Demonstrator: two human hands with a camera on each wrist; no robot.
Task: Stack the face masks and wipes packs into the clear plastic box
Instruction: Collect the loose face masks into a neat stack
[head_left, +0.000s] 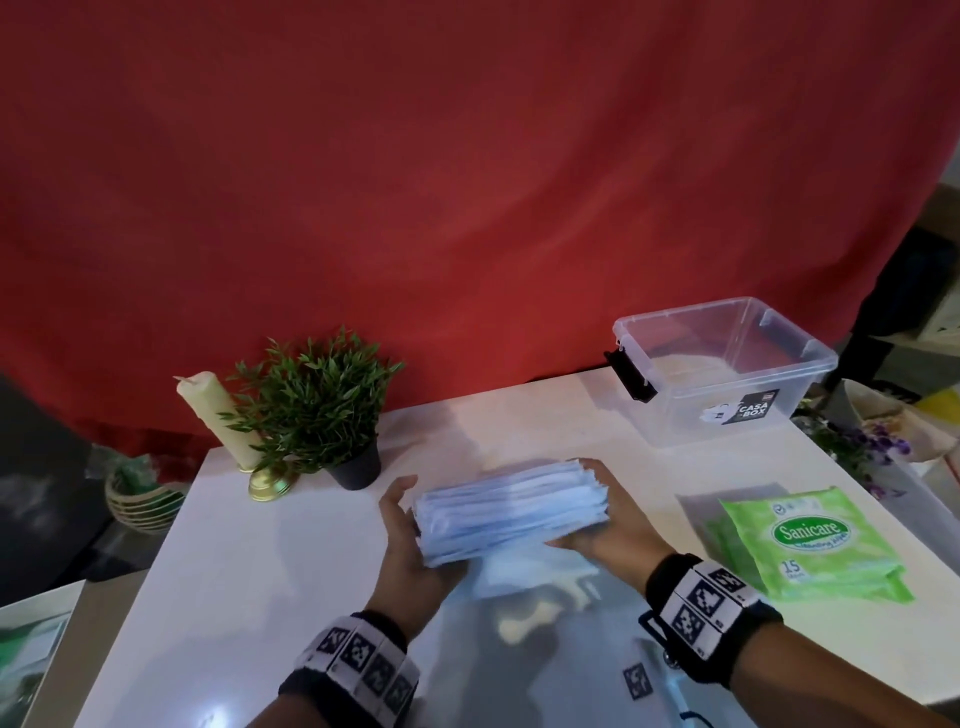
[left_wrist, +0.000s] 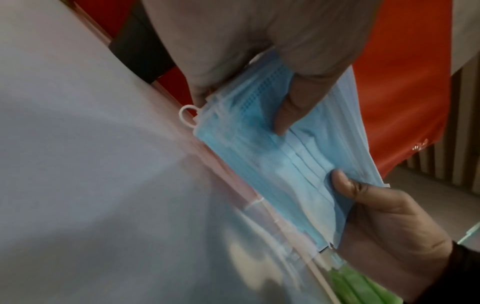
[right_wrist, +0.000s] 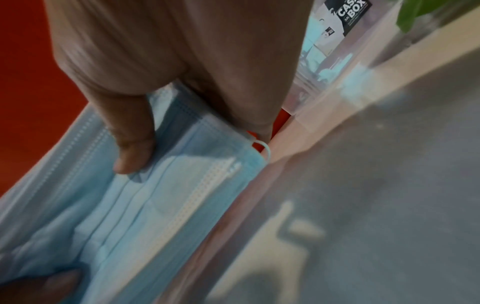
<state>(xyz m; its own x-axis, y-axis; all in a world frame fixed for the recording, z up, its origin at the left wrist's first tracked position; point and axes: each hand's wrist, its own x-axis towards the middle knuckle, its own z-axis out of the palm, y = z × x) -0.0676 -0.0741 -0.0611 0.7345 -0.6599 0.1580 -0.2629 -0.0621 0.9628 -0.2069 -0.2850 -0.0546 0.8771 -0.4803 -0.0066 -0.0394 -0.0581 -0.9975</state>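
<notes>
We see a stack of blue face masks (head_left: 511, 506) held just above the white surface (head_left: 291, 561), pinched at one end by the left hand (head_left: 410, 545) and at the other by the right hand (head_left: 602, 525). Each grip is closed on the stack: the wrist views show a thumb pressed on the top mask and fingers curled under the pile, with white ear loops poking out at the corners. The stack looks squared up and tilts slightly, its right end higher.

The clear plastic box (head_left: 727, 371) stands open at the far right corner of the surface, well apart from the hands, its black latch hanging at the left side and a "CASA BOX" label on its front wall. We can make out nothing inside it. The green Sanicare wipes packs (head_left: 810, 545) lie flat near the right edge, in front of the box, untouched; they appear to be more than one pack, piled together.

By our reading, the task is at its start: the masks are in hand but not yet in the box, and the wipes remain to follow.

A potted plant (head_left: 322, 410) and a cream candle (head_left: 221, 421) on a brass holder stand at the far left, before a red backdrop (head_left: 467, 182).
</notes>
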